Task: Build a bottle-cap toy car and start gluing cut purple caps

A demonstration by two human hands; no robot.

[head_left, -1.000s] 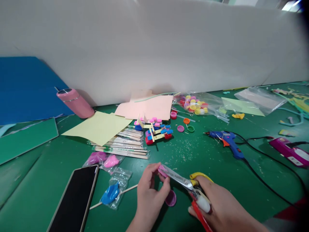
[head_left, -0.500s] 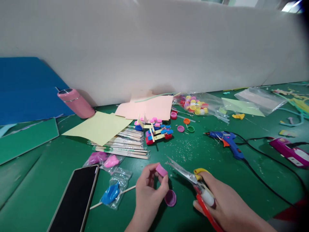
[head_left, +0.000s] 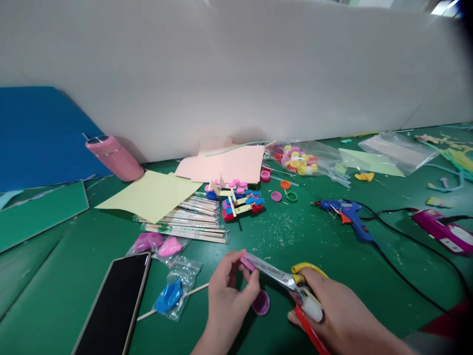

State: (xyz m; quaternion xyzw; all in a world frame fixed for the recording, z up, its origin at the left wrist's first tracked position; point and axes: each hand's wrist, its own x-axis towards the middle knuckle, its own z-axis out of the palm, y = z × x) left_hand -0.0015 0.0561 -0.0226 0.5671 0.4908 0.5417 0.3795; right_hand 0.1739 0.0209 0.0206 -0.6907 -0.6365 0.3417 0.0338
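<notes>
My left hand (head_left: 232,291) pinches a small pink bottle cap (head_left: 248,264), seen edge-on, between thumb and fingers. My right hand (head_left: 332,310) is closed on scissors (head_left: 271,273) with one yellow and one red handle. Their blades reach left across the cap, and the tips lie over it. Whether the blades bite into it I cannot tell. On the table just right of my left hand lies a purple bottle cap (head_left: 261,302). Beyond both hands are small toy cars (head_left: 242,206) made of sticks, caps and coloured pieces.
A phone (head_left: 113,305) and a bag of blue clay (head_left: 170,296) lie to the left, near wrapped wooden sticks (head_left: 188,231). At right rests a blue glue gun (head_left: 345,214), its cord trailing. A bag of bottle caps (head_left: 299,160) and a pink flask (head_left: 116,158) stand farther back.
The scissors have moved slightly left, and their blades, apart from the cap before, now lie across it. The blades look closer together. My left hand holds nearly the same place.
</notes>
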